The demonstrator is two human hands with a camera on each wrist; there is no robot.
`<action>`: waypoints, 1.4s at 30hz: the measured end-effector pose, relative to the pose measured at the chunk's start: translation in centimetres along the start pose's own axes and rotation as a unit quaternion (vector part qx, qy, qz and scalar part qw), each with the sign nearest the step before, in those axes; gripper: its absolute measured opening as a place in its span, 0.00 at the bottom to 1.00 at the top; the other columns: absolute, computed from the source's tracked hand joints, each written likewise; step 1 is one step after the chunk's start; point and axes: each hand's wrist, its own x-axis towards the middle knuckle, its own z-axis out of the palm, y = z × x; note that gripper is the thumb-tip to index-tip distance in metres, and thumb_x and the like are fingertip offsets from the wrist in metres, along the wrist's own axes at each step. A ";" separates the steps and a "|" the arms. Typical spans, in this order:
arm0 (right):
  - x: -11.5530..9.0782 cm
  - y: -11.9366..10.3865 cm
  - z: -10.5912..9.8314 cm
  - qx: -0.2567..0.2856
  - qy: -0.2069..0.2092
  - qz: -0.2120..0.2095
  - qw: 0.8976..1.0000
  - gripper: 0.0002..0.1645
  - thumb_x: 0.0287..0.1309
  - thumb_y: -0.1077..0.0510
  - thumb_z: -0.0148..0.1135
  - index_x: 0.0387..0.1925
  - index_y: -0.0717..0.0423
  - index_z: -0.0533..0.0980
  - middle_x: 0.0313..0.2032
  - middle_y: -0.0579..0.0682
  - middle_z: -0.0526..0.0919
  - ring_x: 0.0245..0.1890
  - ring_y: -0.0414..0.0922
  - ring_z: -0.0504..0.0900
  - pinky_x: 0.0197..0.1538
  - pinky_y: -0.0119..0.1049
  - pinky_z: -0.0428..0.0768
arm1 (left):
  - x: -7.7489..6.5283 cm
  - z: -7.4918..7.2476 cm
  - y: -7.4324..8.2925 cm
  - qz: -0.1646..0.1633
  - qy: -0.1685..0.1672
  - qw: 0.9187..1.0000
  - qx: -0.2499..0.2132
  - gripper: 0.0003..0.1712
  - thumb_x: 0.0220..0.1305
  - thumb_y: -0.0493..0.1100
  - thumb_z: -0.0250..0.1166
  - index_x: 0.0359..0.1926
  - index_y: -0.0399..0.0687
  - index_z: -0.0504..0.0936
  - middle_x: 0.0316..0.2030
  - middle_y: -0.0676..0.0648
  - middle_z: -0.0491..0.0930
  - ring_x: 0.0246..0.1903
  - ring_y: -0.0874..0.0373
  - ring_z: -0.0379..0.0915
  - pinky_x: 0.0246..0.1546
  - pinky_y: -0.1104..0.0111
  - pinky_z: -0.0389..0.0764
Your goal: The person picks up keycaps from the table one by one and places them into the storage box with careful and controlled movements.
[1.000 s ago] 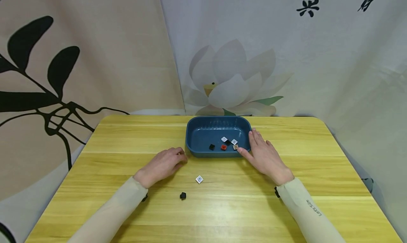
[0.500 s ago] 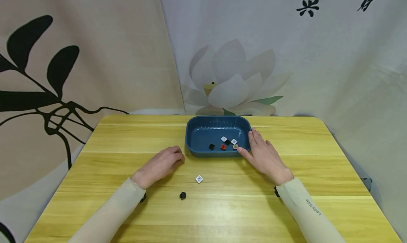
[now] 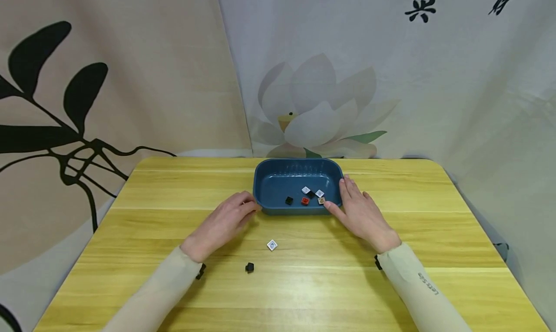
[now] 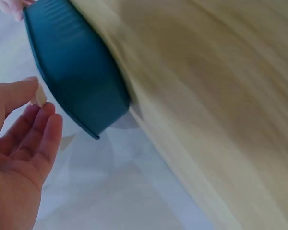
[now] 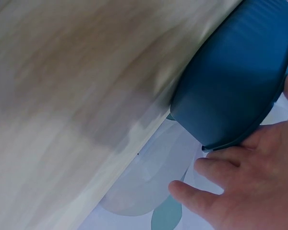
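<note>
My left hand pinches a small cream keycap-like piece between thumb and fingertips, at the near left corner of a blue rectangular dish. In the head view the fingers hide that piece. Against the dish's right end rests my right hand, its fingers straight along the rim and its thumb at the near right corner. Inside the dish lie several small square pieces, among them a red one, a black one and a white one.
On the wooden table, a white square piece lies in front of the dish. A black piece is nearer me, to its left. Behind the table's far edge hangs a printed cloth.
My left hand first drew back slightly to the left, then moved forward and right to the dish's near left corner. The right hand and the dish stay in place.
</note>
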 end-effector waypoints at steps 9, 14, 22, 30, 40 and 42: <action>0.0 0.0 0.0 -0.002 0.002 -0.001 1.000 0.58 0.74 0.25 0.39 0.79 0.70 0.48 0.81 0.65 0.45 0.80 0.61 0.50 0.73 0.66 0.59 | 2.2 -0.6 0.9 -0.024 0.034 0.999 -0.016 0.15 0.63 0.31 0.73 0.51 0.43 0.88 0.47 0.48 0.80 0.45 0.57 0.76 0.46 0.68 0.83; 0.0 0.0 -0.1 -0.001 0.004 -0.003 1.000 0.58 0.75 0.26 0.39 0.79 0.71 0.48 0.81 0.65 0.45 0.80 0.61 0.50 0.73 0.66 0.59 | 3.3 -0.5 1.2 -0.040 0.034 0.999 -0.015 0.16 0.63 0.32 0.74 0.51 0.43 0.89 0.47 0.47 0.81 0.44 0.57 0.76 0.45 0.68 0.83; -0.1 -0.1 -0.1 0.002 0.007 -0.004 1.000 0.57 0.75 0.27 0.41 0.79 0.70 0.48 0.81 0.65 0.45 0.80 0.61 0.50 0.73 0.67 0.59 | 4.7 0.3 1.1 -0.052 0.044 0.998 -0.014 0.11 0.66 0.33 0.71 0.50 0.42 0.89 0.46 0.46 0.82 0.43 0.55 0.77 0.45 0.67 0.83; 0.0 0.0 0.0 0.003 0.005 -0.004 1.000 0.57 0.75 0.27 0.41 0.79 0.70 0.47 0.81 0.65 0.44 0.80 0.61 0.50 0.73 0.67 0.59 | 6.2 1.3 0.9 -0.075 0.027 0.997 0.004 0.09 0.68 0.33 0.69 0.48 0.40 0.90 0.46 0.45 0.83 0.43 0.53 0.78 0.46 0.65 0.83; 0.0 0.1 0.1 0.002 0.006 -0.003 1.000 0.57 0.75 0.27 0.41 0.79 0.71 0.48 0.81 0.65 0.45 0.80 0.61 0.50 0.72 0.67 0.59 | 7.3 2.5 0.3 -0.100 -0.009 0.995 0.010 0.08 0.69 0.33 0.69 0.47 0.40 0.90 0.44 0.44 0.82 0.42 0.52 0.79 0.48 0.63 0.84; 0.0 0.1 0.1 0.003 0.006 -0.003 1.000 0.57 0.75 0.27 0.42 0.79 0.71 0.48 0.81 0.65 0.45 0.80 0.61 0.50 0.72 0.67 0.59 | 7.4 2.7 0.1 -0.104 -0.016 0.994 0.007 0.08 0.68 0.33 0.70 0.46 0.40 0.90 0.44 0.44 0.83 0.42 0.51 0.80 0.48 0.63 0.84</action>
